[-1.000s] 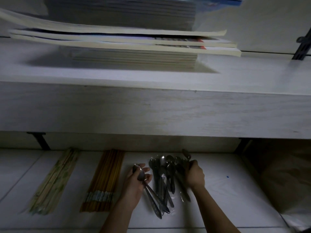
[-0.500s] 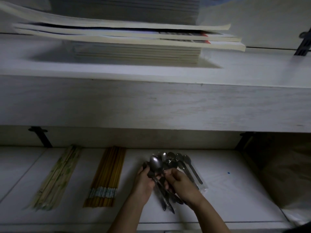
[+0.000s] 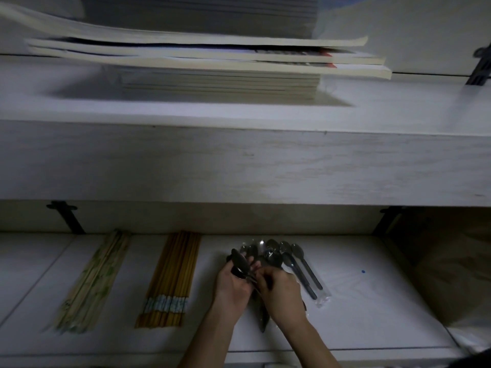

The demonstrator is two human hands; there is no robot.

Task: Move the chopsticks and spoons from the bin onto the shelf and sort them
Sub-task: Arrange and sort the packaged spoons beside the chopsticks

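On the lower white shelf [image 3: 358, 314] lie a pale bamboo chopstick bundle [image 3: 93, 281] at the left and a yellow chopstick bundle [image 3: 172, 280] with blue-white bands beside it. A cluster of metal spoons [image 3: 268, 254] lies right of them; two spoons [image 3: 300, 269] lie apart at the right on a clear wrapper. My left hand [image 3: 232, 286] grips a few spoons, bowls pointing up. My right hand [image 3: 283, 292] meets it and pinches the handles of the same spoons. The bin is out of view.
A thick upper shelf board [image 3: 239, 160] overhangs the lower shelf, with a stack of books [image 3: 212, 65] on it. Black brackets [image 3: 66, 216] hold the shelves. A brown paper bag [image 3: 451, 274] stands at the right end.
My right hand left the spoon pile at the right and came over to my left hand, now pinching the spoons it holds. The view shifted slightly.
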